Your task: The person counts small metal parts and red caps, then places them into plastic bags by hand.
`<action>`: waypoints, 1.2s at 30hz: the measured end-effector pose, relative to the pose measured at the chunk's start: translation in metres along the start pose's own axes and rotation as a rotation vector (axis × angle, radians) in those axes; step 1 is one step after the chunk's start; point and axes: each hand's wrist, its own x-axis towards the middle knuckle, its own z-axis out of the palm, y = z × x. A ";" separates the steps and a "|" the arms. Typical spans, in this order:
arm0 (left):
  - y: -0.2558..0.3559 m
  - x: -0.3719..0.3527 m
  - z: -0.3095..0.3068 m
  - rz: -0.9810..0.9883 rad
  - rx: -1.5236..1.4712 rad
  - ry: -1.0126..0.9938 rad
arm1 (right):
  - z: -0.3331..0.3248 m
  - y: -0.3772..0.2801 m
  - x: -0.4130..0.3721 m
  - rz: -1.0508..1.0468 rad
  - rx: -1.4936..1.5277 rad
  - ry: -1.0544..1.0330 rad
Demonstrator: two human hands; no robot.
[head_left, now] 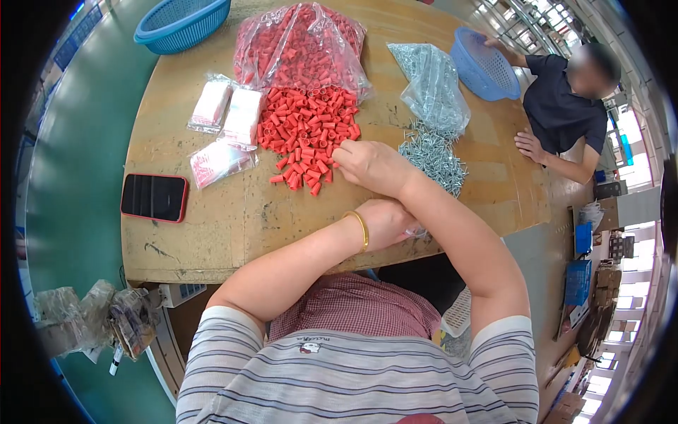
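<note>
My right hand [371, 167] reaches across my left forearm to the right edge of a loose heap of small red conical plastic caps [304, 134]. Its fingers are pinched together, and what they hold, if anything, is hidden. Below it, my left hand [385, 223], with a gold bangle at the wrist, is closed near the table's front edge. A bit of clear plastic bag [418, 232] shows by its fingers, partly behind my right forearm. To the right of my hands lies a pile of small silver screws [432, 159], spilling from a clear bag [432, 88].
A large clear bag of red caps [300, 46] lies behind the heap. Packs of small plastic bags [242, 116] and a phone [154, 197] are at left. A blue basket [182, 27] is at far left. A co-worker [565, 106] at right touches another blue basket [486, 65].
</note>
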 end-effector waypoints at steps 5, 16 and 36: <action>-0.004 -0.002 0.002 0.010 0.014 0.015 | 0.002 0.002 0.003 -0.027 -0.035 0.025; -0.007 0.003 -0.017 -0.061 0.033 0.121 | -0.037 -0.028 -0.125 0.759 0.911 0.668; 0.007 0.004 -0.028 -0.039 0.060 0.121 | -0.056 -0.062 -0.141 0.428 -0.030 0.299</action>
